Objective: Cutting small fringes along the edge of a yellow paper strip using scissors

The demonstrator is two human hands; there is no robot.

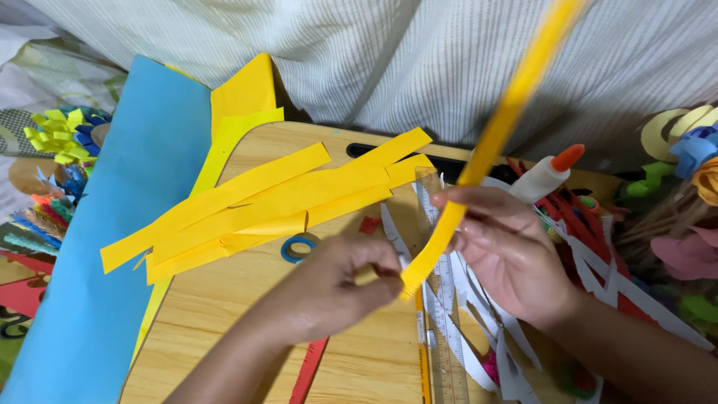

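Observation:
A long yellow paper strip (499,127) rises from the middle of the view to the top edge. My left hand (340,288) pinches its lower end between thumb and fingers. My right hand (505,251) grips the same strip a little higher, fingers curled around it. Both hands hover over a small wooden table (224,329). Several more yellow strips (262,206) lie fanned out on the table, left of my hands. A clear ruler (441,322) lies under the held strip.
A blue paper sheet (112,247) lies at the left, over yellow sheets (243,97). A glue bottle with an orange cap (546,176), red and white paper scraps (591,254), a blue paper ring (298,248), paper flowers (684,150) and fringed paper pieces (56,135) lie around.

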